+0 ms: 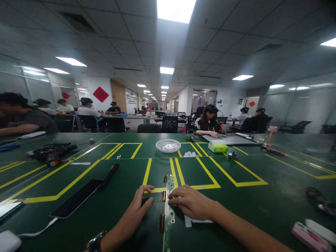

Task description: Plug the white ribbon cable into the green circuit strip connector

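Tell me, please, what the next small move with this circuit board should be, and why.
I'd probably bring the left hand in to steady the circuit board, avoiding its brown tabs. The right hand reaches over the board from its right side, while the left hand is open beside it, apparently not touching it.

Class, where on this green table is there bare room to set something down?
Bare: between the black-screened device and left hand; between the right forearm and pink case. Crowded: around the circuit board, with the right hand at it and a white strip close by.
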The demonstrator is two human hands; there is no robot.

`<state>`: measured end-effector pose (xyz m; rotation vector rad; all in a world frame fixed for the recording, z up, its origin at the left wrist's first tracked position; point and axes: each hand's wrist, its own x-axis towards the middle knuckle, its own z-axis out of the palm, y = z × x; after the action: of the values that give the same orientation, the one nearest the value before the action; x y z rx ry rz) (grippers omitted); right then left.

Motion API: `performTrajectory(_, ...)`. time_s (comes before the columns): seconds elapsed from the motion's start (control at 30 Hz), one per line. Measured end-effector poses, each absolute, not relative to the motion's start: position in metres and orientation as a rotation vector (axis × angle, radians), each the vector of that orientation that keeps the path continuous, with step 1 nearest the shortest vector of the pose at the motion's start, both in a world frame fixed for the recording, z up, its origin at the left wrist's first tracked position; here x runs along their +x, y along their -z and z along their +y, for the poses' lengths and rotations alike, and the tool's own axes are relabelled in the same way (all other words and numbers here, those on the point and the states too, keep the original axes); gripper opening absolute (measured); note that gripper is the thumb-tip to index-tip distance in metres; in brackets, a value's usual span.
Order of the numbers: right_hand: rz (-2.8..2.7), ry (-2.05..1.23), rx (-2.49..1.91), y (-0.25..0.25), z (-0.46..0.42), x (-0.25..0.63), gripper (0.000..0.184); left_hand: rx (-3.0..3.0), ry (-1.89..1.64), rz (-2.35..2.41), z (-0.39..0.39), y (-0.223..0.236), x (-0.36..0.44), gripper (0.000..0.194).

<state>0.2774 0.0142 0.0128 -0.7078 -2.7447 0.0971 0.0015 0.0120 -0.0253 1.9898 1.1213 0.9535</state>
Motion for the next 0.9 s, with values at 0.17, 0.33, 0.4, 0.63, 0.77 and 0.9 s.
performTrajectory(0.17,-2.452,0.142,-1.406,0.003,0.044,0.335,0.037,2.079,-0.938,1.156,0.009,0.023,0.004,0.030)
performTrajectory(0.33,-2.066,0.326,-2.048,0.012,0.066,0.385,0.040,2.152,-0.860,1.166,0.005,0.018,0.005,0.035)
performTrajectory(0.4,-1.994,0.368,-2.149,0.013,0.066,0.388,0.042,2.187,-0.827,1.154,0.003,0.017,0.005,0.036)
performTrajectory(0.63,-1.958,0.417,-2.206,0.016,0.064,0.379,0.040,2.265,-0.772,1.076,-0.002,0.016,0.004,0.034)
performTrajectory(0.77,-1.970,0.440,-2.177,0.019,0.068,0.384,0.040,2.284,-0.768,1.037,0.000,0.018,0.005,0.036)
performTrajectory(0.9,-2.014,0.436,-2.164,0.023,0.070,0.386,0.043,2.290,-0.736,1.038,-0.001,0.015,0.006,0.035)
